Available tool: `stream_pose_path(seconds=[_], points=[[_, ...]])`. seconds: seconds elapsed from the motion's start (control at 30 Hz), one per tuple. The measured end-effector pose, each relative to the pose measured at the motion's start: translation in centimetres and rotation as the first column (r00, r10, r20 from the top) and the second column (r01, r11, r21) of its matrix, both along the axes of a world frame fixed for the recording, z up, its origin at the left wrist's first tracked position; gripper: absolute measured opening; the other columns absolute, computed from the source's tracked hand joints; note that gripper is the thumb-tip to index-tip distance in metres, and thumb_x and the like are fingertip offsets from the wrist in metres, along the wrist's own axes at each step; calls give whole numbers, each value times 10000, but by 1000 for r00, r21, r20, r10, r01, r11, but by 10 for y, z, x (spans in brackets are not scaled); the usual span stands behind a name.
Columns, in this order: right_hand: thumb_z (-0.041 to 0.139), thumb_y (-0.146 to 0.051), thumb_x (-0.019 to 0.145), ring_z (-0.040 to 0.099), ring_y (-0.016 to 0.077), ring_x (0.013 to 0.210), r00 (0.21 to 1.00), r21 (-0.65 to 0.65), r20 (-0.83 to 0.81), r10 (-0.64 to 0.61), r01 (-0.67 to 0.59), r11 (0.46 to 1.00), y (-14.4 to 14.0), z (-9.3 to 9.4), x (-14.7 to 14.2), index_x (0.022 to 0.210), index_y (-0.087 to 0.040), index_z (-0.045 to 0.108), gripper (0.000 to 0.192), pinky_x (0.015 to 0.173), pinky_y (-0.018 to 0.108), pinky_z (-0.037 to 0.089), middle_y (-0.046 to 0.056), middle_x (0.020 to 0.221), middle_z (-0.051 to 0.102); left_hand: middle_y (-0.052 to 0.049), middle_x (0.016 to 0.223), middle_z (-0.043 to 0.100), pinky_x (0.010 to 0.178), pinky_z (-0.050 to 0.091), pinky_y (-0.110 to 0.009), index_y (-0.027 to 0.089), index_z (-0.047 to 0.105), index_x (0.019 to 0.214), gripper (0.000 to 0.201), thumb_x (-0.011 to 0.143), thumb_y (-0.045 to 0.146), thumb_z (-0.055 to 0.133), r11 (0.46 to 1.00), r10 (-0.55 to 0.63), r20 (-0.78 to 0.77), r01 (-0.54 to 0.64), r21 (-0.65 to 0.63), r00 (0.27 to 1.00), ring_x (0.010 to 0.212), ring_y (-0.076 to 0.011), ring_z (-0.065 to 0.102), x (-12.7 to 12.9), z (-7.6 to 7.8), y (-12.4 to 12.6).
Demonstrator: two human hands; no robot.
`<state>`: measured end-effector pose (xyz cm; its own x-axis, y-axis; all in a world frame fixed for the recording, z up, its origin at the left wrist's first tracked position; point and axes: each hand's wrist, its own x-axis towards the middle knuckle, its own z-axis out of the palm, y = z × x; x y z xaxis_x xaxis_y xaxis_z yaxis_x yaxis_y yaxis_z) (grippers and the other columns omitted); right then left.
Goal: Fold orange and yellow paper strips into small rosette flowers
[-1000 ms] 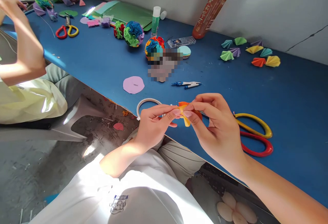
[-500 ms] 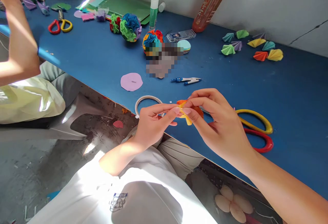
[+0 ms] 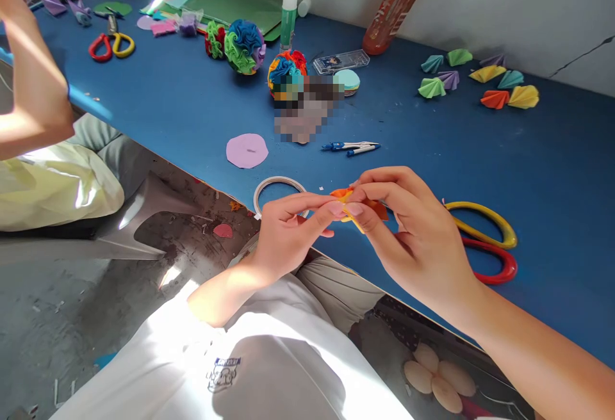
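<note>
Both hands meet over the near edge of the blue worktop [image 3: 480, 170]: the left hand [image 3: 283, 231] and right hand [image 3: 413, 234] are closed fingertip to fingertip, a small folded orange-and-yellow paper piece [image 3: 358, 205] being pinched between them. Red-and-yellow scissors [image 3: 485, 250] lie just beside the right hand, a tape ring [image 3: 276, 183] just behind the left.

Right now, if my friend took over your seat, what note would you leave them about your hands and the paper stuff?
Left hand and right hand: both pinch one small orange and yellow folded paper piece over the blue table's near edge.
Tape ring lies beside the left hand; scissors behind the right hand.
Done: seven folded paper fans lie far right.
Left: this piece is not yet set down.
</note>
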<state>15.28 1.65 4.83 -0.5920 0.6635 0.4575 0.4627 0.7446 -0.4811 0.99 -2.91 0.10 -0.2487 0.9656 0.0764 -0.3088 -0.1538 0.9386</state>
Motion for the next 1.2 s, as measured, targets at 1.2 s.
stream_pose_path(seconds=[1.2], points=[[644,-214,869,657,185,931,983,-126,-156,102,-122,984,10,0,4,961,-259,626,104,813,339,580,35,1000,670,-14,745,728,526,588,-171,185,741,818,124,856,196,623,917,264,-456,-75,392,850,651,-94,648,-7,2,-6]])
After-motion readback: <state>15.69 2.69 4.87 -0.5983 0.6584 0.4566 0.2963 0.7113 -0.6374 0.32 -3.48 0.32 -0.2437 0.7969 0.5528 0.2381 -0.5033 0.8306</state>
